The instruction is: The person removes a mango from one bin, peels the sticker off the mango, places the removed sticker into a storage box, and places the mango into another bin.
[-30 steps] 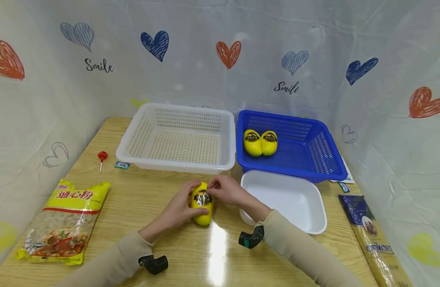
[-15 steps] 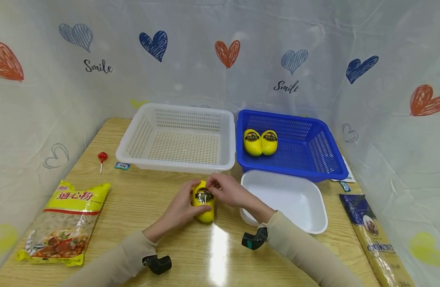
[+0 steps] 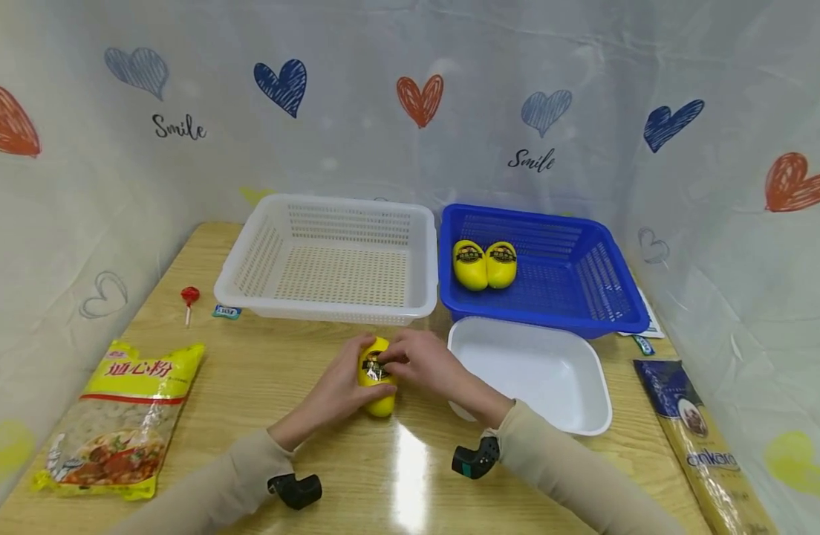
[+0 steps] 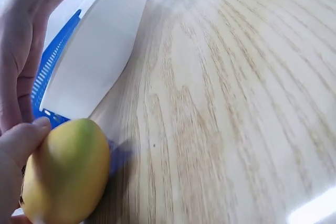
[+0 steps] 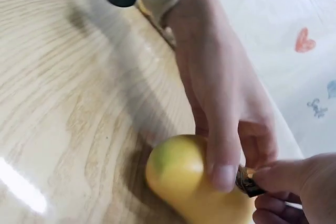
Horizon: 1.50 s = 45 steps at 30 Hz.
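Observation:
On the table in the head view lies a yellow mango (image 3: 382,406) with a dark label (image 3: 371,364). My left hand (image 3: 334,385) grips the mango from its left side, the thumb lying across its lower part. From the right, my right hand (image 3: 423,364) reaches over the mango with bent fingers. In the right wrist view its thumb and finger pinch the black label (image 5: 247,183) at the mango's side; part of the label stands off the skin. The left wrist view shows the mango's greenish-yellow end (image 4: 68,171) beside my left thumb.
A white basket (image 3: 326,308) and a blue basket (image 3: 550,316) stand at the back; two labelled mangoes (image 3: 485,266) lie in the blue one. A white tub (image 3: 537,379) is near my right forearm. Pasta bag (image 3: 122,416), lollipop (image 3: 190,295) and gold packet (image 3: 700,446) lie around.
My right hand has shifted left and over the mango's label, covering more of it. The left hand keeps its grip while the mango moves only slightly.

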Each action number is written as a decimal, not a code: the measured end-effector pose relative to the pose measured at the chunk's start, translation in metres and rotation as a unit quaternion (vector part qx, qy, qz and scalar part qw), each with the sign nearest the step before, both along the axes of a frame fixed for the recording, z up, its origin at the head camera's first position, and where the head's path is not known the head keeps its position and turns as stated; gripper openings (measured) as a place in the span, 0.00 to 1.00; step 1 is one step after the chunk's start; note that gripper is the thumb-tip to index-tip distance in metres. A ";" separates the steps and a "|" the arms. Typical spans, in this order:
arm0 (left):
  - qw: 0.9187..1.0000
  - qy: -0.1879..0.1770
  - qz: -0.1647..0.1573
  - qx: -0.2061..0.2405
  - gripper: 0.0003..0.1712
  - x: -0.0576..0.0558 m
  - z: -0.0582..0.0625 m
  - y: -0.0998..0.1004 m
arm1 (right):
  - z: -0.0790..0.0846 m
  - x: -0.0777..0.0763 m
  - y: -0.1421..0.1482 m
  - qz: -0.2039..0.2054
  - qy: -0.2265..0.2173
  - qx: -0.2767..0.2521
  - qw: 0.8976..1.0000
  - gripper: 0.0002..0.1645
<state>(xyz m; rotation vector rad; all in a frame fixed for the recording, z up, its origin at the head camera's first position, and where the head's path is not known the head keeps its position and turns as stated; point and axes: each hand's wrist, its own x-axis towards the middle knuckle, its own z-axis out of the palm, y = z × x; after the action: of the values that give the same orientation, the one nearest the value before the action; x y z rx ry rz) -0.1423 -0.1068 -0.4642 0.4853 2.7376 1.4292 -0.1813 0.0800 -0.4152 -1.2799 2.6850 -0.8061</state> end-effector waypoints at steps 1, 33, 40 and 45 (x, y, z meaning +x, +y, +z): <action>1.000 0.012 0.001 0.001 0.48 -0.001 -0.002 0.002 | 0.003 0.003 -0.001 0.006 0.026 0.002 1.000 0.09; 0.999 -0.027 0.018 -0.033 0.51 0.005 0.002 -0.002 | 0.002 -0.008 0.165 -0.174 -0.305 -0.073 0.934 0.12; 0.999 -0.030 0.006 -0.040 0.51 0.003 0.003 -0.002 | -0.018 -0.019 0.158 -0.124 -0.293 -0.040 0.947 0.11; 0.998 -0.032 -0.008 -0.052 0.51 0.001 0.005 -0.002 | -0.027 -0.026 0.149 -0.111 -0.279 -0.008 0.954 0.09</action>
<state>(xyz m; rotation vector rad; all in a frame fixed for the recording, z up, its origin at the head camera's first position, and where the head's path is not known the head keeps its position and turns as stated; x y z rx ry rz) -0.1408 -0.1088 -0.4587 0.4488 2.7326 1.2688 -0.2076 0.2293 -0.4418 -0.6200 2.3729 -1.0284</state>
